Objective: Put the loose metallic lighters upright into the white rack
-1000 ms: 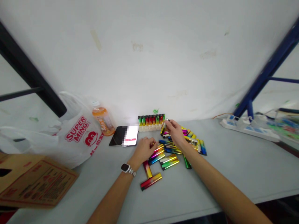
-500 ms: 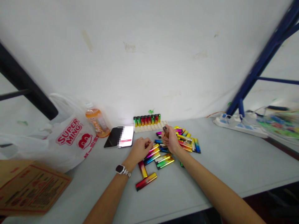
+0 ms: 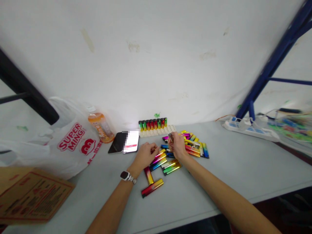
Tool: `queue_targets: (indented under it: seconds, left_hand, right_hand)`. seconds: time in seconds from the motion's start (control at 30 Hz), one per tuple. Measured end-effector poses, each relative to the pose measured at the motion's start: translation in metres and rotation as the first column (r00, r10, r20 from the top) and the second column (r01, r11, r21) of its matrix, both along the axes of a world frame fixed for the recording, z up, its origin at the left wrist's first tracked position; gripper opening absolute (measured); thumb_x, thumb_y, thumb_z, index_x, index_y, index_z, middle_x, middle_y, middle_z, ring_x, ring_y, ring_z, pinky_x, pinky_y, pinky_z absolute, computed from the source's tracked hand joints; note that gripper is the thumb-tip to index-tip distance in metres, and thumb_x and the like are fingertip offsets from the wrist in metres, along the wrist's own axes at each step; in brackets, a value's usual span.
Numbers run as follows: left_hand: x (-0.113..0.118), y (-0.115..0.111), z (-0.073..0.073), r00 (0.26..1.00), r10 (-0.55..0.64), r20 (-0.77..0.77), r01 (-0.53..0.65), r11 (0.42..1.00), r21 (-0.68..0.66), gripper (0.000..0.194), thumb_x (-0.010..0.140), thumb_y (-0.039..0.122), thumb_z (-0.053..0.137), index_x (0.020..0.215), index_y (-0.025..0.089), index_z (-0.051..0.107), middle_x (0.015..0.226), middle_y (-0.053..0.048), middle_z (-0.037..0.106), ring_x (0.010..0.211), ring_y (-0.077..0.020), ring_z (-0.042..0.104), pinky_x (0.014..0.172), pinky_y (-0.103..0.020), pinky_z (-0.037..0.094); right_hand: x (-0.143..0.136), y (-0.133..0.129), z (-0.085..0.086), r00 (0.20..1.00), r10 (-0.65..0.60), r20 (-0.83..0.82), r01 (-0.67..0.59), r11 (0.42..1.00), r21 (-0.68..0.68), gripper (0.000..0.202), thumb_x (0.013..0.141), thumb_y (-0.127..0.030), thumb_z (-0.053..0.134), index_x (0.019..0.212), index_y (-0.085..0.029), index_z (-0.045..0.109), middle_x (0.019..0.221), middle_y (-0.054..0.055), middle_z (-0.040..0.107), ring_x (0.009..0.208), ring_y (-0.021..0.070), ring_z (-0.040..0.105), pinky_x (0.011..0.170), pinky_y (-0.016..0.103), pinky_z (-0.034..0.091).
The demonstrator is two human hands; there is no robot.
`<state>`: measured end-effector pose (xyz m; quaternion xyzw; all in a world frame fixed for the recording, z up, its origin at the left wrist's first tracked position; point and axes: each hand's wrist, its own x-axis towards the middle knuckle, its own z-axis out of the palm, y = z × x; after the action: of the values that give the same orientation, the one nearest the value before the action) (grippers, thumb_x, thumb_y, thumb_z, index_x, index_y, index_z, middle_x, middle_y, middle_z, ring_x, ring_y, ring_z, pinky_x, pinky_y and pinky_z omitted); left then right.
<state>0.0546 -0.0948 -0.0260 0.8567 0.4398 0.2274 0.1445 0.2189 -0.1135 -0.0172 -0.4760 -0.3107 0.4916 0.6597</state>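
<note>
My right hand (image 3: 177,147) is closed around a lighter (image 3: 170,137); only its dark metal-capped top shows, tilted up above the fingers. My left hand (image 3: 145,155), a watch on its wrist, rests with curled fingers at the left edge of the loose lighters (image 3: 159,161). Whatever those fingers may hold is hidden. More lighters (image 3: 193,149) in shiny yellow, red, pink and blue lie heaped beside my right hand. Behind the hands, several lighters (image 3: 153,124) stand upright in a row along the back of a cream rack with holes (image 3: 158,131).
Left of the rack lie a phone or tablet (image 3: 131,143), an orange drink bottle (image 3: 100,126), a white plastic bag (image 3: 73,143) and a cardboard box (image 3: 36,195). A power strip (image 3: 251,130) sits at the right by a blue metal post (image 3: 265,71). The wall (image 3: 156,65) rises behind.
My right hand has shifted slightly, and the top of its lighter has tilted a little. My left hand stays in about the same place. The camera view has moved slightly.
</note>
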Motion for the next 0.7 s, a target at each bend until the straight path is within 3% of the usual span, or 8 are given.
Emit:
queue_targets:
  seconds: [0.23, 0.47, 0.7]
  left_hand:
    - [0.0002, 0.0002, -0.0004, 1.0, -0.004, 0.007, 0.004, 1.0, -0.008, 0.033, 0.092, 0.04, 0.046, 0.069, 0.019, 0.059, 0.062, -0.003, 0.056, 0.068, -0.0179, 0.052, 0.062, -0.028, 0.033]
    - [0.0011, -0.0013, 0.0027, 1.0, -0.001, 0.003, 0.001, 1.0, -0.017, 0.032, 0.091, 0.039, 0.047, 0.068, 0.019, 0.058, 0.062, -0.002, 0.056, 0.067, -0.0175, 0.052, 0.062, -0.028, 0.033]
    - [0.0013, -0.0014, 0.0028, 1.0, 0.002, -0.003, -0.002, 1.0, -0.004, 0.033, 0.092, 0.039, 0.047, 0.067, 0.019, 0.057, 0.062, -0.002, 0.057, 0.066, -0.0172, 0.051, 0.061, -0.028, 0.031]
  right_hand:
    - [-0.0008, -0.0012, -0.0025, 1.0, 0.003, -0.02, -0.003, 1.0, -0.01, 0.044, 0.079, -0.045, 0.048, 0.045, -0.019, 0.048, 0.035, -0.007, 0.026, 0.03, 0.0054, 0.02, 0.032, 0.02, 0.014]
    - [0.002, -0.0041, -0.0059, 0.982, 0.15, -0.113, -0.148, 0.989, 0.028, 0.06, 0.083, -0.063, 0.048, 0.043, -0.018, 0.047, 0.035, -0.007, 0.022, 0.032, 0.0043, 0.017, 0.034, 0.02, 0.011]
    - [-0.0008, -0.0008, 0.0, 1.0, 0.017, 0.015, -0.016, 0.998, -0.062, 0.048, 0.085, -0.048, 0.041, 0.045, -0.021, 0.043, 0.032, -0.006, 0.027, 0.029, 0.0073, 0.021, 0.032, 0.022, 0.014]
